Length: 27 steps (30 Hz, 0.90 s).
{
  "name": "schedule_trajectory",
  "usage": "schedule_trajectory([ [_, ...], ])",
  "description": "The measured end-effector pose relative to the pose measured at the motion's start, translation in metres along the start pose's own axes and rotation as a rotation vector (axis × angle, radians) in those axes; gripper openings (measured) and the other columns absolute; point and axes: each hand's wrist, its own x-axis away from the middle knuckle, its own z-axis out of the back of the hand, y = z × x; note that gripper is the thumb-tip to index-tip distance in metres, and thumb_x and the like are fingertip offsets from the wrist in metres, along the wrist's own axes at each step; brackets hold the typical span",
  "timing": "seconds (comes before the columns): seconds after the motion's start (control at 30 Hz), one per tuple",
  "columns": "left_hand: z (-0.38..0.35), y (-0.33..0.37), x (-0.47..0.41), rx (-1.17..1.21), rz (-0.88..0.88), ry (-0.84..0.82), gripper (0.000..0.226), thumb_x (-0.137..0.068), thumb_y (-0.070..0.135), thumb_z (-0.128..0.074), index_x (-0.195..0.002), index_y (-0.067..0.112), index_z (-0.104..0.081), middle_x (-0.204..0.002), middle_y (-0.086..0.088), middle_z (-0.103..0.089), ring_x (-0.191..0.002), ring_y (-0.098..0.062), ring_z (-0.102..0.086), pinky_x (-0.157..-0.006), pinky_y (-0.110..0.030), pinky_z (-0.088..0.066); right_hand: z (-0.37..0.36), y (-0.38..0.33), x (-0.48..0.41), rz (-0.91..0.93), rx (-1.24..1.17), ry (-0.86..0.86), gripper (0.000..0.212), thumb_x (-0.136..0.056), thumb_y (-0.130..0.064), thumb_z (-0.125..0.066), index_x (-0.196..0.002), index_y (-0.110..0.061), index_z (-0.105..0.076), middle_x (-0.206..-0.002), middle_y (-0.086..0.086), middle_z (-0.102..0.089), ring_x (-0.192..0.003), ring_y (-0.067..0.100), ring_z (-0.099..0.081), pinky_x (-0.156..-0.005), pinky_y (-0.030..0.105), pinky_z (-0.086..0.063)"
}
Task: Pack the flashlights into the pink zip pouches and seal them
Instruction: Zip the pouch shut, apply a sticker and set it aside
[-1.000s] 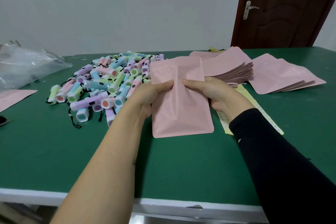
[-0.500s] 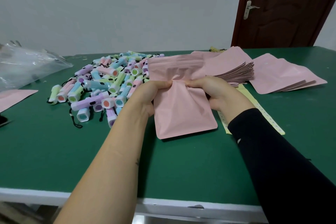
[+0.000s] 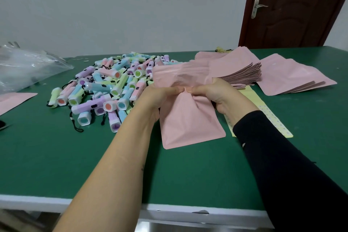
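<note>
both hands meet over the green table (image 3: 56, 156), the left hand (image 3: 156, 98) and the right hand (image 3: 214, 96) each pinching the middle of one pink pouch (image 3: 188, 122) so it bunches there, its zip end lifted toward the heap and its bottom corner resting on the mat. the flashlights (image 3: 105, 88), pastel with black cords, lie heaped just left of it, a fanned stack of pouches (image 3: 243, 75) just behind the right hand, and a clear plastic bag (image 3: 28, 67) at far left. behind stand a pale wall (image 3: 131, 5) and a dark brown door (image 3: 293, 5).
</note>
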Motion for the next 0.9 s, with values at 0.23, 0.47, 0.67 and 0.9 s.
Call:
schedule_trajectory([
  [0.23, 0.001, 0.000, 0.002, 0.046, -0.042, 0.004, 0.022, -0.076, 0.003, -0.079, -0.097, 0.010, -0.073, -0.088, -0.005, -0.077, -0.076, -0.019, -0.074, -0.065, -0.027, -0.060, 0.007, 0.000, 0.000, 0.012, 0.015, -0.043, 0.022, -0.072, 0.001, -0.080, -0.087, -0.010, -0.068, -0.080, 0.004, -0.076, -0.071, 0.019, -0.072, -0.063, 0.027, -0.058],
  [0.47, 0.002, 0.001, 0.001, 0.037, -0.101, 0.025, 0.025, -0.079, 0.001, -0.074, -0.096, 0.019, -0.072, -0.088, 0.002, -0.077, -0.075, -0.015, -0.071, -0.065, -0.026, -0.056, 0.013, 0.001, -0.001, -0.017, 0.049, -0.080, 0.030, -0.073, 0.002, -0.078, -0.101, -0.007, -0.071, -0.097, 0.011, -0.074, -0.089, 0.028, -0.071, -0.085, 0.039, -0.057],
  [0.67, 0.009, 0.002, -0.002, -0.021, -0.082, 0.010, 0.031, -0.078, -0.006, -0.070, -0.100, 0.016, -0.071, -0.090, -0.002, -0.075, -0.086, -0.025, -0.066, -0.084, -0.041, -0.053, 0.015, 0.007, -0.002, -0.012, 0.106, -0.080, 0.034, -0.073, 0.003, -0.078, -0.105, -0.007, -0.071, -0.102, 0.013, -0.074, -0.098, 0.032, -0.070, -0.093, 0.049, -0.054],
  [0.9, 0.015, 0.004, 0.000, -0.209, -0.227, 0.081, 0.013, -0.086, 0.010, -0.072, -0.086, 0.022, -0.067, -0.064, 0.016, -0.068, -0.055, 0.001, -0.060, -0.042, -0.010, -0.039, 0.022, 0.006, -0.001, -0.035, 0.117, -0.100, 0.039, -0.071, -0.001, -0.081, -0.108, -0.008, -0.072, -0.103, 0.010, -0.074, -0.099, 0.030, -0.070, -0.094, 0.047, -0.053],
])
